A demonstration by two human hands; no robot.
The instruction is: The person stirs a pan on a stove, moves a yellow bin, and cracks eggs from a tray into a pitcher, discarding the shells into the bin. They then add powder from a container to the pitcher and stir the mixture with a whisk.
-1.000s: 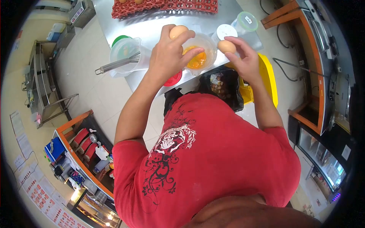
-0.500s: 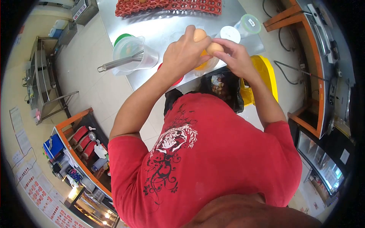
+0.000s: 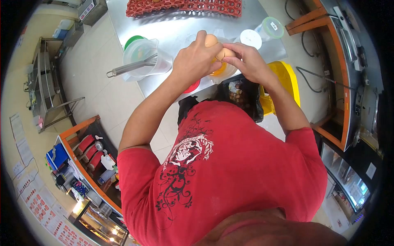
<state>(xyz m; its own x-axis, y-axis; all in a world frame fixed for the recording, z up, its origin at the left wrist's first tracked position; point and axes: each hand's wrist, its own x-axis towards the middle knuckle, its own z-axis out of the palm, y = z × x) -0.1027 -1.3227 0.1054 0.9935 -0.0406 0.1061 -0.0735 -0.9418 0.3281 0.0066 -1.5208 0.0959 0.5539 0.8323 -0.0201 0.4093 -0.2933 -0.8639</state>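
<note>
Both my hands meet over a clear container (image 3: 231, 72) with orange yolk in it. My left hand (image 3: 193, 59) is closed, with one whole brown egg (image 3: 211, 40) tucked in its fingers. Between the fingertips of both hands is a second egg (image 3: 225, 53), with a crack line showing in its shell. My right hand (image 3: 251, 60) is closed on the right side of this egg. To the left stands a translucent pitcher (image 3: 164, 61) with a metal whisk (image 3: 131, 67) leaning in it.
Red egg trays (image 3: 205, 7) lie at the back of the steel table (image 3: 180, 28). A white-lidded tub (image 3: 250, 39) and a green-lidded container (image 3: 271, 28) stand to the right. Below the table edge are a black bag with eggshells (image 3: 240, 96) and a yellow bin (image 3: 289, 82).
The egg between my hands now shows a crack and is tilted differently. Both hands have shifted slightly left, and more of the container below shows.
</note>
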